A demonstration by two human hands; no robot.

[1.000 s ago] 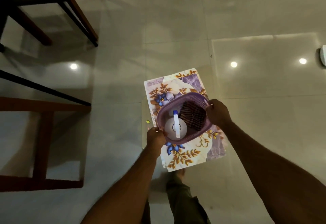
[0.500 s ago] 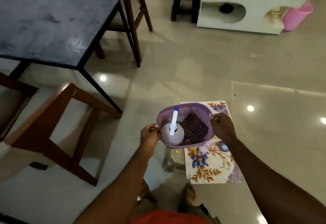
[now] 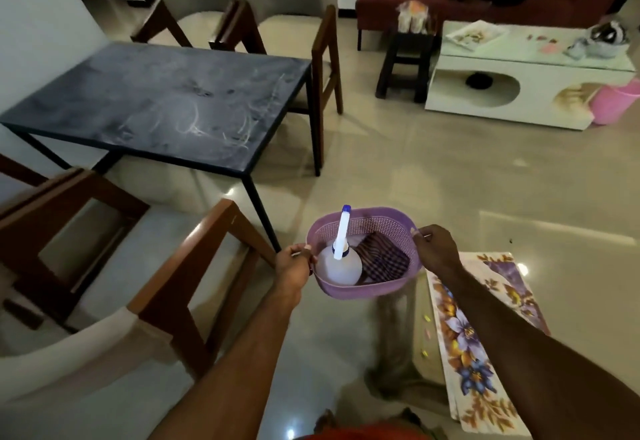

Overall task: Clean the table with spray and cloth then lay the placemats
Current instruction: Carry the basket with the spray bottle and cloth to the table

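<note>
Above the floor, short of the dark worktop (image 3: 156, 103)'s near right corner, both hands clamp a purple basket (image 3: 363, 289): the left hand (image 3: 296, 266) grips its left rim, the right hand (image 3: 437, 250) its right rim. Inside stand a spray bottle (image 3: 338, 264) and a folded checked cloth (image 3: 381, 263). The floral placemats (image 3: 481, 342) lie on the floor below the right arm. The tall bottle could tip out if the basket tilts; a foot could slip on the mats, and the wooden chair (image 3: 194, 266) crowds the approach.

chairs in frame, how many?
4. Two grey-backed chairs on the far side of the dark table: one far left, one beside it. Two wooden-framed ones on the near side: one at the left edge, one nearest. More may sit out of frame.
</note>
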